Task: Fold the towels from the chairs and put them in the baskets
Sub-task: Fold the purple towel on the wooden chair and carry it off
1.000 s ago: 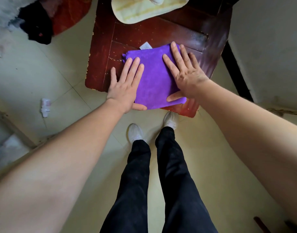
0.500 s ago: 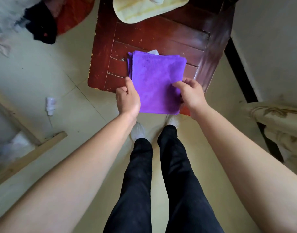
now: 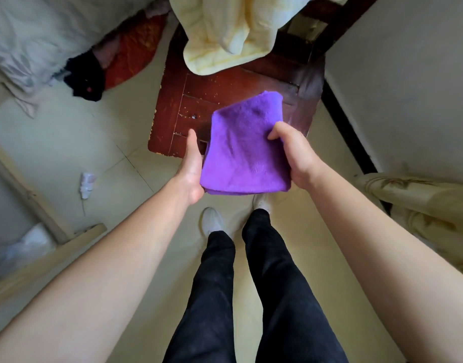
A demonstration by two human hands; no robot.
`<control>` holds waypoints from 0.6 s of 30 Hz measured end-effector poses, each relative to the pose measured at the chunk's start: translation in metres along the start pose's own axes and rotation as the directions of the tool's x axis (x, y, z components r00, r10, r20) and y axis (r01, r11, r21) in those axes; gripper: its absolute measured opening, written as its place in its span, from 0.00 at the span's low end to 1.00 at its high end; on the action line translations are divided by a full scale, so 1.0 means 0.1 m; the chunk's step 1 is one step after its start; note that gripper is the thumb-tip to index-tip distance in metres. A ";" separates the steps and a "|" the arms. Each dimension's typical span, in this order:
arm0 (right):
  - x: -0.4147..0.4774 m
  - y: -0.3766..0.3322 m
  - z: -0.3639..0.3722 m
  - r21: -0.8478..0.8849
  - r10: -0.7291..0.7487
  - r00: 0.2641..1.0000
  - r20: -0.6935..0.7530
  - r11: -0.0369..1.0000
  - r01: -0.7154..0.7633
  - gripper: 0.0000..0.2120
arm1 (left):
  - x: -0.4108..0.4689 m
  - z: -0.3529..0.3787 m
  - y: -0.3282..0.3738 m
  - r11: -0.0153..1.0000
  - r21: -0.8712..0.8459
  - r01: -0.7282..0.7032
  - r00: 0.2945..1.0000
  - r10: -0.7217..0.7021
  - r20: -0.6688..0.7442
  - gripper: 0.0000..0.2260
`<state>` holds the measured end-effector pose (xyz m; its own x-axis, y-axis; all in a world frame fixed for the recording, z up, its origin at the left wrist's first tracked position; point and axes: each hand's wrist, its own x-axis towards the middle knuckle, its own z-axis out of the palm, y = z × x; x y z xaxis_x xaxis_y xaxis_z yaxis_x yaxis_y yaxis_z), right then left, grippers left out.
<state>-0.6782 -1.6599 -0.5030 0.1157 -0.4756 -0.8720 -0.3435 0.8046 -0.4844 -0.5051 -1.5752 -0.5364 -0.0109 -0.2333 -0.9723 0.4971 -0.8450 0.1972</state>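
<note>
A folded purple towel (image 3: 244,150) is lifted off the dark red wooden chair (image 3: 225,87) and held in the air over the seat's near edge. My left hand (image 3: 191,166) holds its left side, fingers underneath and thumb lying along the edge. My right hand (image 3: 294,155) grips its right side, thumb on top and fingers under. A pale yellow towel (image 3: 225,32) lies crumpled over the back of the seat. No basket is in view.
A white wall with a black skirting (image 3: 350,132) runs along the right. Beige fabric (image 3: 421,205) hangs at the right edge. Grey bedding (image 3: 36,38), a dark garment (image 3: 85,77), a red rug, a wooden frame (image 3: 42,213) and a small white bottle (image 3: 86,183) are on the left. My legs stand below.
My hands went from pressing the purple towel flat on the seat to taking its near edge, then lifted it off the chair towards me. The view tilted up.
</note>
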 end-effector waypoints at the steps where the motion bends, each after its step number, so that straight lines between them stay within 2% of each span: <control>1: -0.16 -0.11 -0.03 -0.005 -0.029 1.000 0.000 1.000 0.029 0.10 | -0.17 0.04 0.05 0.998 -0.053 -0.034 0.999 0.035 0.019 0.44; 3: -0.49 -0.31 -0.08 0.000 -0.085 0.996 -0.014 0.996 0.085 0.10 | -0.52 0.10 0.13 0.982 -0.162 -0.098 0.995 0.100 0.005 0.42; 5: -0.87 -0.54 -0.10 0.015 -0.121 0.992 -0.030 0.992 0.121 0.11 | -0.95 0.15 0.24 0.960 -0.181 -0.216 0.976 0.217 -0.015 0.41; 10: -1.87 -1.20 -0.10 -0.028 -0.358 0.933 -0.027 0.934 0.357 0.05 | -2.19 0.21 0.58 0.845 -0.141 -0.516 0.855 0.519 -0.019 0.32; 12: -2.17 -1.44 -0.06 -0.030 -0.433 0.901 -0.003 0.901 0.433 0.04 | -2.63 0.21 0.69 0.767 -0.115 -0.632 0.775 0.630 -0.057 0.20; 14: -2.50 -1.68 0.08 -0.014 -0.505 0.861 0.068 0.862 0.507 0.04 | -3.16 0.13 0.70 0.658 -0.093 -0.747 0.664 0.732 -0.154 0.11; 16: -2.76 -1.92 0.33 0.026 -0.577 0.798 0.173 0.813 0.581 0.03 | -3.61 -0.02 0.69 0.558 -0.092 -0.824 0.561 0.783 -0.269 0.08; 18: -3.08 -2.10 0.70 0.039 -0.619 0.723 0.308 0.767 0.640 0.08 | -4.07 -0.29 0.61 0.466 -0.104 -0.879 0.463 0.780 -0.420 0.06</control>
<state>-0.5762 -1.6578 -0.1376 0.5832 -0.7320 -0.3522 -0.1527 0.3270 -0.9326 -0.4456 -1.5176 -0.1320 0.7471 -0.5656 -0.3493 0.3313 -0.1387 0.9333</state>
